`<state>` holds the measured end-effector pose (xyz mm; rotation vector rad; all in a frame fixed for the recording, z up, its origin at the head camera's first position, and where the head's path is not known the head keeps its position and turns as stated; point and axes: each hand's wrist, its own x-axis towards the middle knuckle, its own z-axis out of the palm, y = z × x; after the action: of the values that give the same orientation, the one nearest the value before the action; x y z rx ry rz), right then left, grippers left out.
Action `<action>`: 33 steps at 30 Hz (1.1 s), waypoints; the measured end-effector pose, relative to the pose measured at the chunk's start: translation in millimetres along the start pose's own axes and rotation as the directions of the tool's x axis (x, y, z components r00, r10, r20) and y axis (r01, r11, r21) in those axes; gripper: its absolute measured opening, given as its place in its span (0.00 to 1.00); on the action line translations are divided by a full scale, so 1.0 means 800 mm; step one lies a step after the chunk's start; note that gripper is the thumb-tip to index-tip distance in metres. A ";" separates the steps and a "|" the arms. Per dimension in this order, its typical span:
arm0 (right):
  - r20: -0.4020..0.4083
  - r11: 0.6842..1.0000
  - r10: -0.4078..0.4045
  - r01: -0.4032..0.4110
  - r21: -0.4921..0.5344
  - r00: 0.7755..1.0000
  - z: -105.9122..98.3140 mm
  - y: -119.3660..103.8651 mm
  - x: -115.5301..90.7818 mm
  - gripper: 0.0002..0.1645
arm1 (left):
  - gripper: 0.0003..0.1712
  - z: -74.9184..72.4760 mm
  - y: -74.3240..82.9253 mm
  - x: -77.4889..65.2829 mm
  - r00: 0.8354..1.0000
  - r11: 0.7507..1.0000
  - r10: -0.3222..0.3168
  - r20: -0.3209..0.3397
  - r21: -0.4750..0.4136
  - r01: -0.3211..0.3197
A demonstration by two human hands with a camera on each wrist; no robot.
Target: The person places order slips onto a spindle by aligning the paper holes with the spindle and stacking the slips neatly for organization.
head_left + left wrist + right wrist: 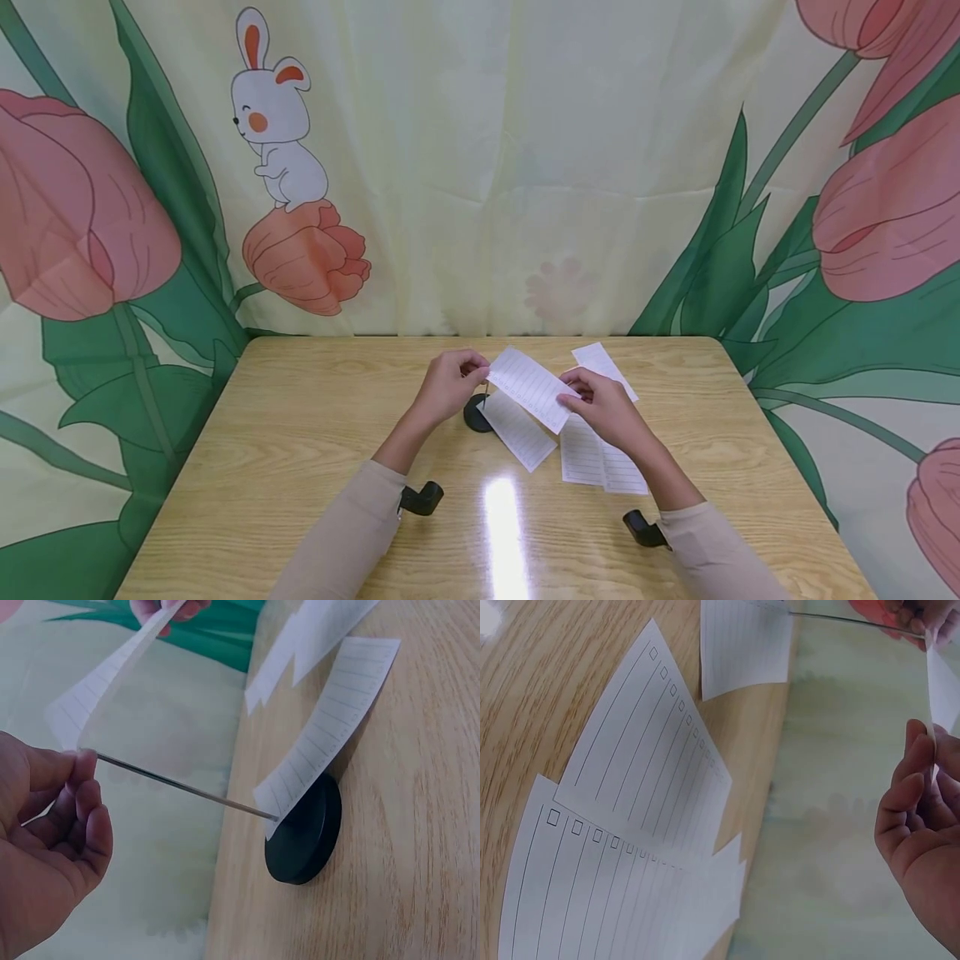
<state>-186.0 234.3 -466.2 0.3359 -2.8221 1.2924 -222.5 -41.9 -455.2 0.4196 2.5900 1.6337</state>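
A lined paper slip (529, 385) is stretched between both hands above the table. My left hand (452, 382) pinches its left corner, right at the upper tip of a thin metal spike (184, 786). At the slip's other end, my right hand (600, 406) grips the edge between thumb and fingers. The spike rises from a round black base (304, 840) on the table. Low on the spike, by the base, a second lined slip (334, 712) is pierced near its end and slopes outward, slightly curved.
Several loose lined slips with small checkboxes, such as this overlapping one (645, 750), lie on the wooden table (315, 417) by my right hand. One slip (603, 367) lies farther back. A printed curtain (480, 167) hangs behind the table's far edge.
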 end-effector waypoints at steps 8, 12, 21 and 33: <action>0.013 1.000 0.019 -0.019 -0.005 1.000 0.003 0.003 -0.004 0.15 | 0.06 0.004 0.001 -0.003 1.000 1.000 0.001 0.000 0.011 -0.001; 0.010 1.000 0.025 -0.025 -0.015 1.000 0.006 0.007 -0.004 0.15 | 0.05 0.006 -0.004 -0.004 1.000 1.000 -0.003 0.000 0.011 0.003; 0.030 0.999 0.044 -0.044 -0.017 0.999 0.017 0.012 -0.006 0.14 | 0.06 0.013 -0.022 0.001 1.000 1.000 -0.012 0.003 0.028 0.012; 0.041 0.998 0.045 -0.043 -0.056 0.998 0.034 0.021 -0.014 0.09 | 0.06 0.017 -0.034 0.006 0.998 0.997 -0.058 0.040 0.047 0.056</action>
<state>-176.6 226.7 -497.4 0.3054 -2.9097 1.2273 -230.2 -39.8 -485.1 0.3743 2.5890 1.5341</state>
